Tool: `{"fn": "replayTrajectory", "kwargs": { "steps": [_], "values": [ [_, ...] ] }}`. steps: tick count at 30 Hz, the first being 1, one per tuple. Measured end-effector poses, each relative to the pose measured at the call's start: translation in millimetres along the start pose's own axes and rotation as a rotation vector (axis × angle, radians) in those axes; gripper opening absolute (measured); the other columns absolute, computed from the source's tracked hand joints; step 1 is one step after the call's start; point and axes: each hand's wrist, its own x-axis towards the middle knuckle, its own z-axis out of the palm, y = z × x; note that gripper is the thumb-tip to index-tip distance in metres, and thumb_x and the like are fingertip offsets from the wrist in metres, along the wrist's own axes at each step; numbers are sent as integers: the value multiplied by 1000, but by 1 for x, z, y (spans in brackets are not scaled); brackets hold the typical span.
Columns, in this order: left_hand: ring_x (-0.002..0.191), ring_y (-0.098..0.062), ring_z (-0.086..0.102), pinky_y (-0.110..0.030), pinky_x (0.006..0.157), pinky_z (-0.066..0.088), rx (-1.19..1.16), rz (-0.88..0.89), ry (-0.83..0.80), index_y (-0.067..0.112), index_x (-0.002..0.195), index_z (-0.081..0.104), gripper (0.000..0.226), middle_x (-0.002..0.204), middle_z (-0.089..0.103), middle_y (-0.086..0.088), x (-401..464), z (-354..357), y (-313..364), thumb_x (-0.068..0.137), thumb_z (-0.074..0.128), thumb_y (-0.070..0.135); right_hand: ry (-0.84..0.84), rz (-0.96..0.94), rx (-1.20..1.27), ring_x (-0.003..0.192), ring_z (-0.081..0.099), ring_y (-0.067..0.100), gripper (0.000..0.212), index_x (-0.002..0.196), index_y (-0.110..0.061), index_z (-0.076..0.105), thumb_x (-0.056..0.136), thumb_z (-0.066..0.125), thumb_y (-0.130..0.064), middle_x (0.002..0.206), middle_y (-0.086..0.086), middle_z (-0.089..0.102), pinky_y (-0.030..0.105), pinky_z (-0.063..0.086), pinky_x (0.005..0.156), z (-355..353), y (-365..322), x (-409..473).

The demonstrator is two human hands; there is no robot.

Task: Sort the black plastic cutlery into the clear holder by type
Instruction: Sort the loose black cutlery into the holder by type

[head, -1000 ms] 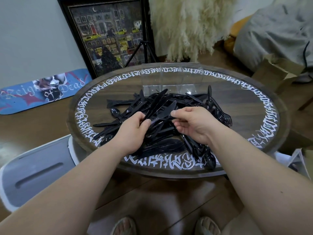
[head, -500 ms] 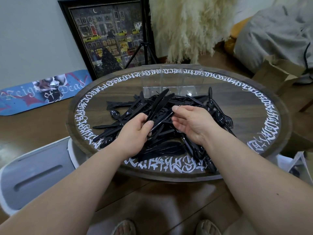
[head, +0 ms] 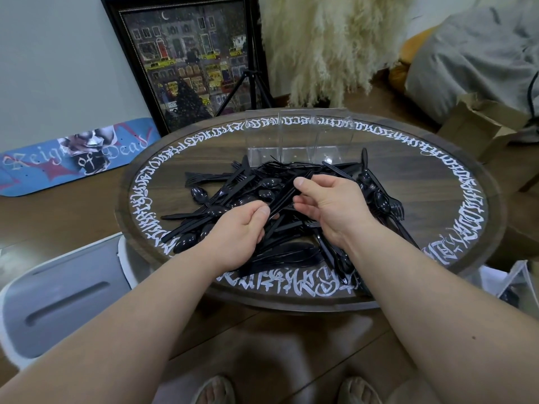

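Cutlery pile [head: 280,211] mid-tabletop, clear holder [head: 297,141] at far edge, looks unfilled | left hand [head: 236,231] pinches bundle of long pieces [head: 284,196]; right hand [head: 329,205] curled round same bundle | light, stiff, slick plastic, tangles; take by handles.

Left hand [head: 236,228] and right hand [head: 335,211] cover the middle of the black cutlery pile [head: 233,193], so pieces under them can't be typed. What the fingers grip: black, type unclear. Clear holder [head: 297,141], far side, nearly invisible; dividers hard to count. Skateboard deck [head: 73,158] and grey beanbag [head: 481,53] cut off by frame edges.
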Motion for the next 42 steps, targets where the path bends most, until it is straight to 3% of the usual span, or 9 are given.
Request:
{"fn": "replayTrajectory", "kwargs": {
  "steps": [6, 11, 15, 19, 23, 26, 29, 35, 42],
  "values": [
    [72, -13, 54, -33, 72, 42, 240, 68, -18, 14, 104, 59, 37, 71, 56, 2, -2, -6, 3, 101, 32, 38, -11, -49, -36, 63, 63, 13, 18, 85, -15, 53, 85, 70, -7, 85, 8, 62, 22, 57, 61, 1, -1, -3],
    [70, -18, 52, -36, 67, 41, 420, 81, -76, 19, 86, 44, 30, 70, 52, 3, -2, -7, 7, 101, 33, 41, -60, -26, -5, 59, 63, 12, 19, 101, -3, 59, 85, 69, -8, 84, 8, 63, 20, 55, 56, 2, -3, -6],
    [67, -16, 49, -34, 65, 37, 396, 92, -13, 17, 74, 42, 36, 67, 50, 2, -3, -8, 12, 101, 33, 40, -147, 40, 133, 61, 61, 12, 13, 82, -10, 55, 87, 66, -7, 78, 6, 62, 20, 55, 57, 2, -10, -10],
    [65, -16, 48, -36, 69, 41, 318, 64, -24, 16, 70, 43, 39, 65, 49, 2, -5, -15, 22, 101, 34, 38, -292, 96, 156, 58, 56, 7, 10, 96, -9, 62, 92, 56, -2, 81, 4, 69, 17, 51, 56, 9, -16, -19],
    [77, -23, 57, -39, 77, 46, 408, 23, -8, 20, 77, 45, 34, 73, 58, -1, 0, -29, 39, 100, 35, 42, -268, 22, 10, 52, 54, 5, 7, 90, -10, 58, 94, 56, -6, 86, 6, 69, 17, 46, 51, 18, -29, -18],
    [105, -25, 58, -35, 91, 44, 455, 68, 126, 20, 114, 56, 29, 110, 65, -5, 18, -46, 51, 100, 39, 39, -162, -122, -58, 51, 55, 6, 8, 87, -10, 57, 94, 56, -5, 87, 10, 67, 18, 47, 51, 25, -54, -3],
    [128, -25, 44, -36, 106, 33, 561, 167, 281, 16, 140, 45, 42, 139, 51, -7, 51, -70, 47, 101, 38, 30, -38, -294, -184, 52, 57, 7, 12, 82, -11, 57, 92, 58, -5, 80, 8, 64, 21, 50, 53, 31, -85, 26],
    [137, -25, 32, -35, 114, 18, 765, 182, 263, 17, 145, 37, 44, 150, 38, -4, 124, -96, 17, 102, 33, 23, 33, -530, -567, 56, 63, 10, 9, 82, -12, 56, 91, 59, -11, 74, 5, 63, 30, 58, 62, 61, -125, 97],
    [132, -24, 35, -36, 112, 27, 741, 129, 159, 26, 144, 40, 44, 150, 38, 8, 170, -89, -20, 101, 29, 27, -123, -610, -1139, 78, 66, 28, 11, 83, -12, 55, 90, 59, -20, 79, 6, 64, 41, 53, 74, 99, -121, 166]
  ]
}}
